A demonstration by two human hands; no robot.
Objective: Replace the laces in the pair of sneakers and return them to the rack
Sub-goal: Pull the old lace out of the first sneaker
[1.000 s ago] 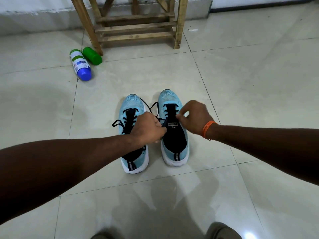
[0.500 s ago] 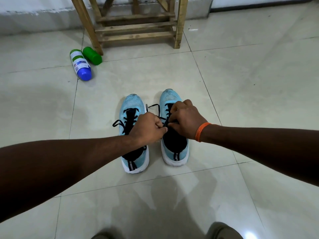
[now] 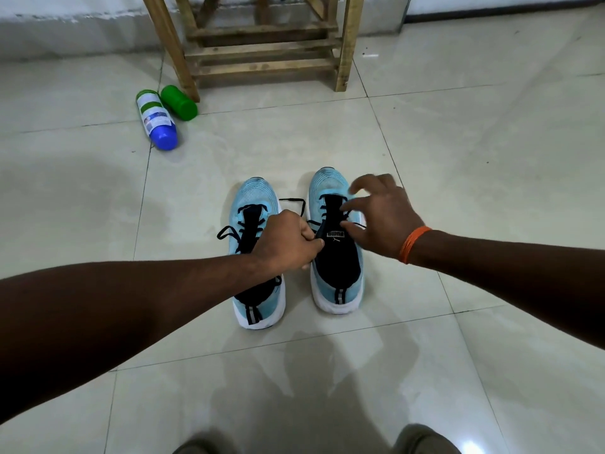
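Observation:
Two light-blue sneakers with black tongues and black laces stand side by side on the tiled floor, toes pointing away from me: the left sneaker (image 3: 250,201) and the right sneaker (image 3: 340,273). My left hand (image 3: 288,244) is curled into a fist between them and pinches a black lace (image 3: 296,204) of the right sneaker at its inner side. My right hand (image 3: 379,214) hovers over the right sneaker's lacing with its fingers spread and holds nothing. The wooden rack (image 3: 262,44) stands against the wall beyond the shoes.
A white bottle with a blue cap (image 3: 157,121) and a green bottle (image 3: 179,102) lie on the floor by the rack's left leg. My knees (image 3: 422,440) show at the bottom edge. Pale glossy tiles surround the shoes.
My right hand has let go at the tongue of the right sneaker, lifted and spread its fingers. My left hand stays in place, still pinching the lace.

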